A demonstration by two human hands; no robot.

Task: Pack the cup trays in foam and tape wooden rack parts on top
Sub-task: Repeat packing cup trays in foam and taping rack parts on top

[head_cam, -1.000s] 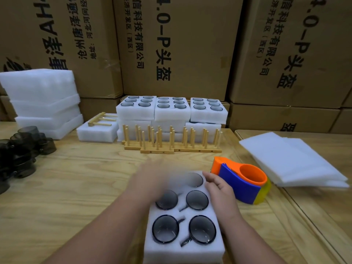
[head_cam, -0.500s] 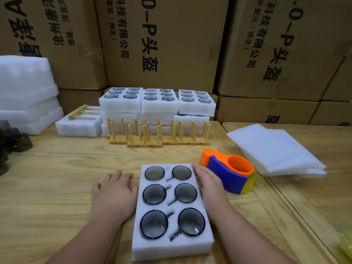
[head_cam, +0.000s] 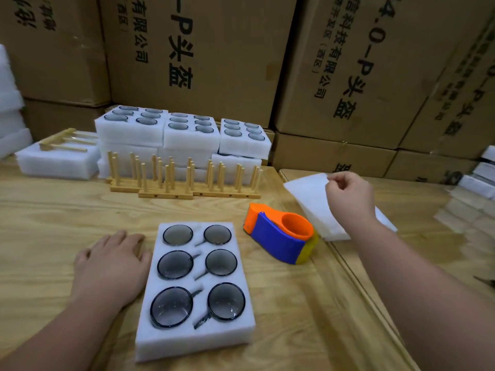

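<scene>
White foam tray (head_cam: 171, 341) holds six dark glass cups (head_cam: 171, 306) in two columns.

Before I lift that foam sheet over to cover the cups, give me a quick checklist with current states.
1. All six cups seated in the foam tray: ok.
2. Left hand flat on the table beside the tray, steadying it: ok.
3. Right hand pinching the top foam sheet at its corner: ok.
4. Only one sheet picked up: cannot tell.
5. Tape dispenser off the tray: ok.
6. Wooden racks within reach: ok.
</scene>
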